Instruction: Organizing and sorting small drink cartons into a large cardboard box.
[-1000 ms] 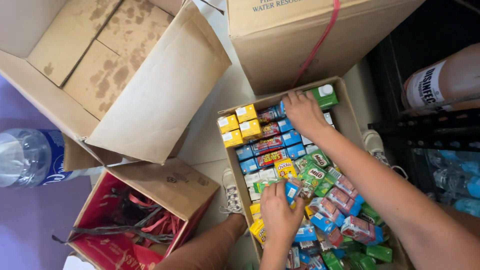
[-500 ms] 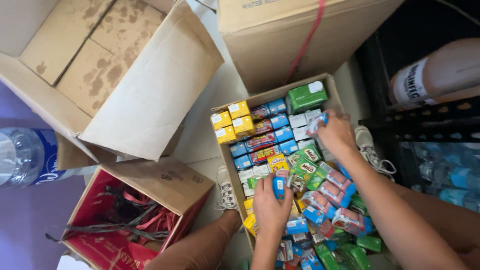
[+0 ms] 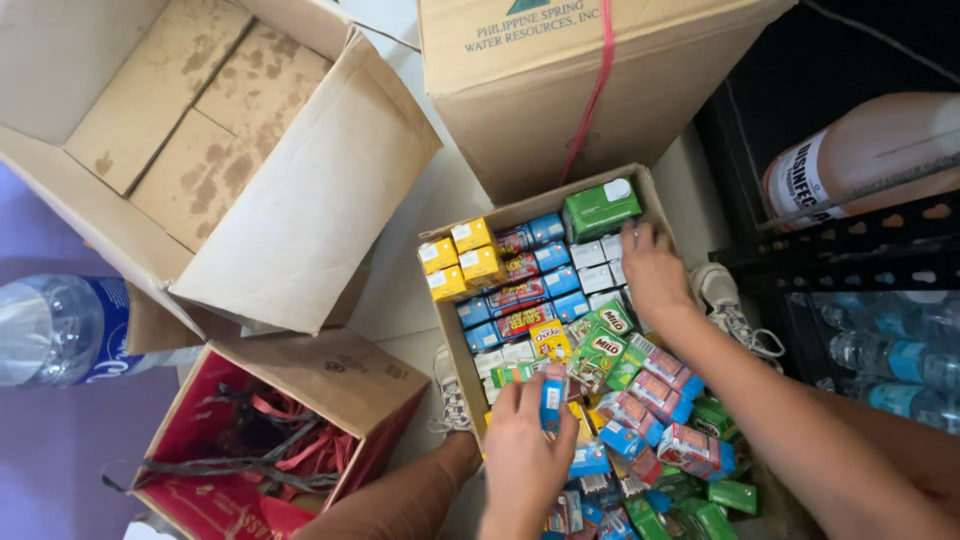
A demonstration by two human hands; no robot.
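Note:
A shallow cardboard box [image 3: 440,330] lies below me, packed with several small drink cartons in yellow, blue, white, green and red. My left hand [image 3: 522,448] is shut on a small blue carton [image 3: 552,402] near the box's front left. My right hand [image 3: 652,274] rests flat, fingers spread, on the white cartons [image 3: 596,264] at the far right of the box, just below a green carton [image 3: 600,208] in the far corner. Loose green and red-blue cartons [image 3: 672,400] pile up toward me.
A big open stained cardboard box [image 3: 200,160] lies at left, a closed tall box with a red strap [image 3: 590,80] behind. A red-lined box of straps [image 3: 260,440] sits front left. A water bottle [image 3: 60,330] lies far left; a dark bottle rack [image 3: 860,300] stands right.
My right hand has moved from the far green carton back to the white cartons. My left hand has shifted and now grips a blue carton. The view has drifted slightly.

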